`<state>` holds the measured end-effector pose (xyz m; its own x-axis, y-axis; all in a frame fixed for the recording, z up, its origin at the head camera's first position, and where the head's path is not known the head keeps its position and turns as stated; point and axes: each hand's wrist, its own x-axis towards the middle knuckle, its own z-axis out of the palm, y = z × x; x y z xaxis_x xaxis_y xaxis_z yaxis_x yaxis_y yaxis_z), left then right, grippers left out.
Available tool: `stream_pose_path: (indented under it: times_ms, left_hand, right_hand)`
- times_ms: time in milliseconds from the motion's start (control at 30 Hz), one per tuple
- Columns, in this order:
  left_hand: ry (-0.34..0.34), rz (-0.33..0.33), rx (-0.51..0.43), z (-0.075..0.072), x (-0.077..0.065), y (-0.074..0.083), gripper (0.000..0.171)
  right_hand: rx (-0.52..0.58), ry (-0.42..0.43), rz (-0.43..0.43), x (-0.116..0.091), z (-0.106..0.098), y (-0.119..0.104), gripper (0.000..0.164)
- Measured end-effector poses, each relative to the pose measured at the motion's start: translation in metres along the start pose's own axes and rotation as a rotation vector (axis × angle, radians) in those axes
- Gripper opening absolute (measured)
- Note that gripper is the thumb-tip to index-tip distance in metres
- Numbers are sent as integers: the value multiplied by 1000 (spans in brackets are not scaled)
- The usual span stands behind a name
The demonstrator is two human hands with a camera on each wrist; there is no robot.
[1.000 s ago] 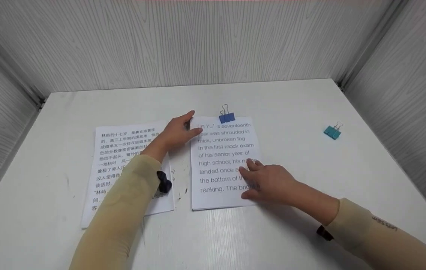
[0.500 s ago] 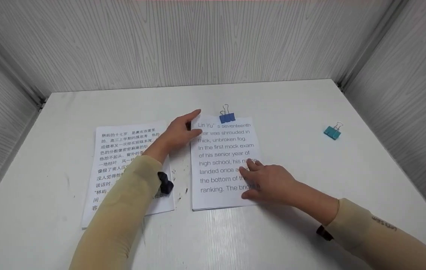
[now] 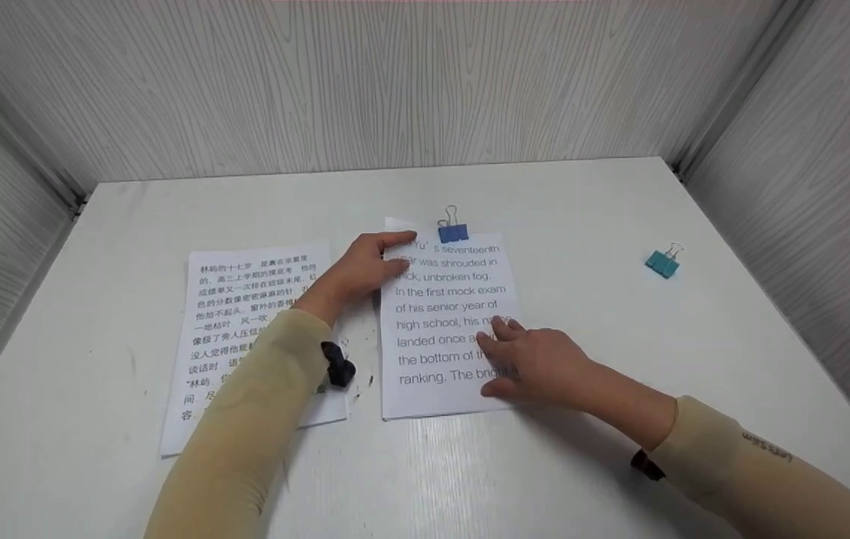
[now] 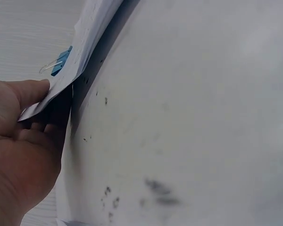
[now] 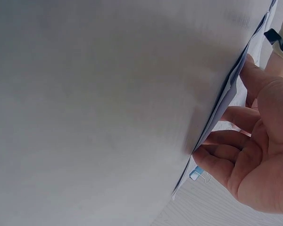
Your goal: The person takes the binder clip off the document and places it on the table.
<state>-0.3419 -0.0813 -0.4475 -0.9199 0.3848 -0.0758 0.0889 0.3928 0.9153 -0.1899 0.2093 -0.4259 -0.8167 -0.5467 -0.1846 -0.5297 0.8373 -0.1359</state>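
While left hand (image 3: 367, 263) pinches paper (image 3: 440, 322) — edge (image 4: 57, 87) off table (image 3: 575, 209).

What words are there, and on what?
Right paper: "…Yu's seventeenth …was shrouded in …unbroken fog. In the first mock exam of his senior year of high school, his… landed once… the bottom of… ranking. The…"
Left paper: "林屿的十七岁"; rest too small or covered.
Right sleeve: too blurry.
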Motion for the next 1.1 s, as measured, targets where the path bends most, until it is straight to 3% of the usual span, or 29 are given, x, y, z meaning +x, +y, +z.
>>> stream_pose_path:
  times_ms: [233, 433, 733, 900, 1100]
  left_hand:
    - [10, 6, -73, -2, -3, 1, 57]
    - [46, 6, -74, -2, -11, 8, 56]
    - [30, 82, -194, -1, -31, 17, 54]
    - [44, 94, -183, -2, -43, 26, 53]
    - [40, 107, -179, -2, -56, 33, 52]
  right_hand:
    - [27, -12, 13, 4, -2, 0, 76]
    - [108, 25, 9, 3, -10, 8, 72]
    - [417, 220, 107, 8, -48, 40, 67]
    - [505, 342, 92, 21, -75, 63, 63]
    - [660, 392, 114, 43, -101, 84, 65]
